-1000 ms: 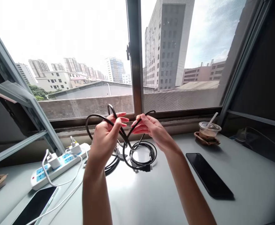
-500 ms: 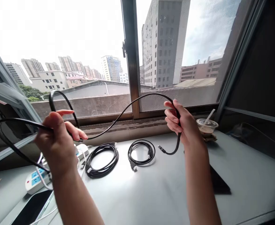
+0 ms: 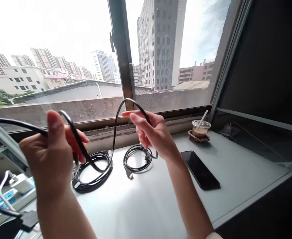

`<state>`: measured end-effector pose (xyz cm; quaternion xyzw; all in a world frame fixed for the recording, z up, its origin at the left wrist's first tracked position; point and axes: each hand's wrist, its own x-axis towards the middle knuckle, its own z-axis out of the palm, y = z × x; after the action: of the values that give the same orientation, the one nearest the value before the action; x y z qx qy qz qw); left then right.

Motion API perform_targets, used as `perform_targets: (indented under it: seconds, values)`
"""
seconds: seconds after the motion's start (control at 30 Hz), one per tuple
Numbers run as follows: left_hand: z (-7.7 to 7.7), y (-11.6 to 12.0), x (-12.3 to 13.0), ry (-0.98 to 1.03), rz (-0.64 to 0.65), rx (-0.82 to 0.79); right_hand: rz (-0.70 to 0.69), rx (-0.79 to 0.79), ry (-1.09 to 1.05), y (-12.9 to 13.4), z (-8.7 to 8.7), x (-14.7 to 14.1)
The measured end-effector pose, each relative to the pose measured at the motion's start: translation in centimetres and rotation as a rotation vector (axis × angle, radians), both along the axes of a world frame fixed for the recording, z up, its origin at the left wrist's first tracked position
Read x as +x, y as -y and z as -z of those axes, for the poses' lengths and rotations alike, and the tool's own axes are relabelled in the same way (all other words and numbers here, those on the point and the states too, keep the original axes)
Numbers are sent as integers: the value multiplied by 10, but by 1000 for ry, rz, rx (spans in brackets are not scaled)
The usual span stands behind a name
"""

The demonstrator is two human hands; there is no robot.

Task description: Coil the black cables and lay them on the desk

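A black cable (image 3: 114, 132) runs in a raised curve between my two hands above the table. My left hand (image 3: 52, 149) is closed around it, with loops sticking out to the left and right of the fist. One connector (image 3: 29, 219) of this cable dangles at the lower left, blurred. My right hand (image 3: 152, 132) grips the cable between thumb and fingers, and a short end hangs below that hand. Beneath the hands lie two coiled black cables, a larger coil (image 3: 93, 191) on the left and a smaller coil (image 3: 136, 171) to its right.
A white power strip (image 3: 19, 202) with a plug in it lies at the left. Right of my right forearm is a black phone (image 3: 200, 171). Behind it a lidded drink cup (image 3: 200, 127) with a straw stands in a cardboard holder. A window frame (image 3: 123, 66) rises behind the table (image 3: 146, 205).
My right hand has moved left, closer to my left hand, so the cable between them hangs in a tighter bend. The view has turned right, and the whole phone now shows.
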<state>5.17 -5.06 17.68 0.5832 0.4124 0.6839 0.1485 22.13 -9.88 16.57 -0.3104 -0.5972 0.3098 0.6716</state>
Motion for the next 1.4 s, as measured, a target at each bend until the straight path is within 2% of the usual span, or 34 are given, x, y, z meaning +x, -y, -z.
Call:
perform_targets:
  seconds: [0.1,0.2,0.3,0.4,0.57,0.63,0.73,0.8,0.97,1.13,1.2,1.3,1.4]
  values:
    - [1,2,8,-98,162,-141,82,-5,95,-2,3,-6]
    - [7,-6,15,-108,292,-269,146,3,134,-3,5,-8]
    - [12,-16,21,-132,361,-342,211,-5,205,-2,6,-8]
    - [16,-19,25,-179,417,-397,247,-18,379,-1,8,-9]
    - [17,-12,29,-322,568,-412,241,-30,642,-3,14,-9]
    - [18,-10,30,-355,576,-438,279,-43,686,-5,16,-6]
    - [20,-10,31,-368,540,-434,414,-47,742,-11,20,-1]
    - [21,-10,31,-365,539,-403,464,-52,744,-14,21,1]
    - [21,-13,28,-360,624,-397,451,-34,675,-15,19,3]
    - [17,-10,24,-363,787,-347,597,-26,613,-13,17,13]
    - [16,-6,24,-311,764,-240,656,-52,596,-14,18,19]
    - [15,-2,23,-249,621,-24,743,-64,555,-15,18,25]
    - [18,-4,24,-356,458,106,778,-65,525,-13,16,23]
